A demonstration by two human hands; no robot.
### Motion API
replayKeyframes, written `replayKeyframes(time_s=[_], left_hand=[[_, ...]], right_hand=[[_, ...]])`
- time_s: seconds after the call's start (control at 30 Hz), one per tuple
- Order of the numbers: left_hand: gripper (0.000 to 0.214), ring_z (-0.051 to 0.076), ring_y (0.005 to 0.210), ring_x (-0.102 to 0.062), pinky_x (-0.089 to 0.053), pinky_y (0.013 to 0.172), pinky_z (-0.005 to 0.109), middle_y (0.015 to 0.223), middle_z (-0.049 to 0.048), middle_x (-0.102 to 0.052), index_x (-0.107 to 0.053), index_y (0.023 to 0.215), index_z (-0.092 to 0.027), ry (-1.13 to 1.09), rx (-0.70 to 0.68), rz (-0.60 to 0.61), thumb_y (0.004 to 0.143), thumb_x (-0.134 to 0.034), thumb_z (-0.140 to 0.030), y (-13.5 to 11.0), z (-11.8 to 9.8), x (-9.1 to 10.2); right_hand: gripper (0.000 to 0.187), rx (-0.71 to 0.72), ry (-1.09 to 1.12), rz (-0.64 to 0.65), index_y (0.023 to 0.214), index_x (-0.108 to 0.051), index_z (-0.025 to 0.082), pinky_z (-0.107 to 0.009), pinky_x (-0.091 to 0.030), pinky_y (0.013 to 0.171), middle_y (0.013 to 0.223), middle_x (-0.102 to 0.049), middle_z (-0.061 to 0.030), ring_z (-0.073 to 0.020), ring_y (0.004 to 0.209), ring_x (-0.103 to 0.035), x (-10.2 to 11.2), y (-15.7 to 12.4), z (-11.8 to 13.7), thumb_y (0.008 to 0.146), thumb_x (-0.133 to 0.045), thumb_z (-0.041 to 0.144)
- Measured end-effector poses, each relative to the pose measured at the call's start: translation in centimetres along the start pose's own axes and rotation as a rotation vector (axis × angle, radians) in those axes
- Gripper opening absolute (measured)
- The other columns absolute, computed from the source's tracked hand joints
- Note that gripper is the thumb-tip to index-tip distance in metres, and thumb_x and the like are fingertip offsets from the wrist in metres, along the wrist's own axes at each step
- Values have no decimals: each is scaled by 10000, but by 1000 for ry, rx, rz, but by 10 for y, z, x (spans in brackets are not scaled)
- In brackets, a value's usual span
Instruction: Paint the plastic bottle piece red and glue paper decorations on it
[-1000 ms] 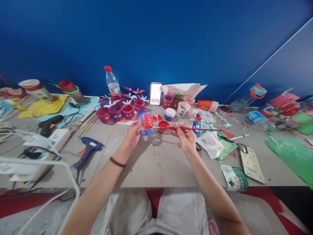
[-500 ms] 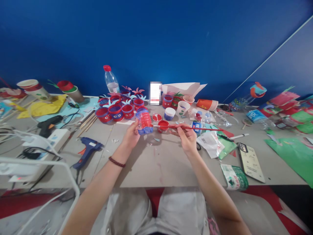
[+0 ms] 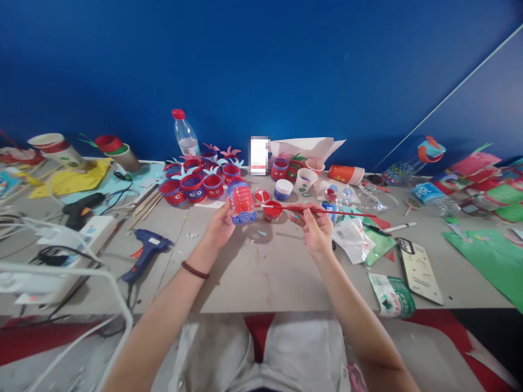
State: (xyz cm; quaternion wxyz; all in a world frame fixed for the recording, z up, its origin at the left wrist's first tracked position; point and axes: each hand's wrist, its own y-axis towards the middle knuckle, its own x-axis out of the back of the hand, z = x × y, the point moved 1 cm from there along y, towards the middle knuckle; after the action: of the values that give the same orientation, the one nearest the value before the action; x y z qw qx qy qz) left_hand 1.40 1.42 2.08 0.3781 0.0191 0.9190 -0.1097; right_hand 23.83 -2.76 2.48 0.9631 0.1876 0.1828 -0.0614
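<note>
My left hand [image 3: 222, 224] is closed on a clear plastic bottle piece [image 3: 242, 200], painted red around its ribbed middle and blue-purple at both ends. It is held tilted above the table. In my right hand [image 3: 316, 230] is a paintbrush [image 3: 333, 210] with a red handle, lying almost level and pointing left. Its tip is close to the right side of the bottle piece; whether they touch I cannot tell. Beneath the brush stands an open jar of red paint [image 3: 272, 215]. A red-stained lid [image 3: 262, 196] and a jar of blue paint [image 3: 283, 190] are just behind.
Painted cups with googly eyes [image 3: 194, 188] stand in a group at back left. A blue glue gun [image 3: 147, 251] and a power strip [image 3: 87, 245] with cables lie left. On the right are a phone [image 3: 419, 270], a green packet [image 3: 391, 294] and plastic scraps. A blue wall [image 3: 261, 71] rises behind.
The paintbrush has moved slightly right, its tip drawing back from the painted side of the bottle piece. My left hand has turned the bottle piece a little.
</note>
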Motion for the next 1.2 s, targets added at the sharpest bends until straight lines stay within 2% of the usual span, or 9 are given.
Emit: replayKeyframes(time_s=[0.13,0.27,0.5,0.7,0.93,1.07,1.2], left_hand=[[216,186,949,-712,-535,920,331,997,56,-766,-704,1027,-158,13,-19,24,934,-566,-297,2,3,4],[228,186,945,-710,-542,896,326,1022,65,-761,-705,1034,-148,14,-37,24,937,-562,-297,4,5,5],[245,202,964,-708,-531,920,349,1023,75,-758,-696,1058,-143,17,-29,27,947,-537,-294,3,4,5],[276,178,934,-711,-543,895,333,990,60,-764,-693,1072,-155,-23,2,-18,983,-450,-252,2,2,2],[250,158,920,-714,-553,863,292,980,45,-761,-670,1132,-175,-57,20,-28,967,-496,-247,1,1,3],[225,136,834,-718,-564,819,266,881,29,-761,-685,1047,-168,-88,44,-69,975,-483,-236,0,0,3],[256,145,850,-719,-564,836,280,904,46,-761,-687,997,-147,-88,71,-80,987,-458,-262,-1,-1,3]], right_hand=[[99,5,31,71,924,-633,236,-431,-634,856,1004,-758,-33,-217,993,-731,-1,-2,-1,895,-657,328],[111,12,-1,110,920,-633,232,-437,-640,839,1002,-761,-40,-225,989,-734,-4,-4,-2,898,-653,339],[161,-6,-38,92,903,-625,231,-437,-646,817,967,-762,-36,-221,947,-741,-5,-4,1,869,-680,378],[195,-18,-55,76,887,-618,231,-450,-638,834,955,-758,-36,-225,946,-739,-5,-3,3,852,-693,407],[177,-10,-63,74,898,-619,237,-459,-631,859,973,-755,-38,-231,971,-735,-4,-3,5,865,-678,400],[181,-3,-55,70,894,-620,232,-453,-637,846,961,-757,-38,-227,949,-739,-4,-1,7,865,-679,400],[210,20,-101,35,887,-607,231,-452,-638,848,955,-757,-36,-226,950,-738,-3,1,9,859,-676,427]])
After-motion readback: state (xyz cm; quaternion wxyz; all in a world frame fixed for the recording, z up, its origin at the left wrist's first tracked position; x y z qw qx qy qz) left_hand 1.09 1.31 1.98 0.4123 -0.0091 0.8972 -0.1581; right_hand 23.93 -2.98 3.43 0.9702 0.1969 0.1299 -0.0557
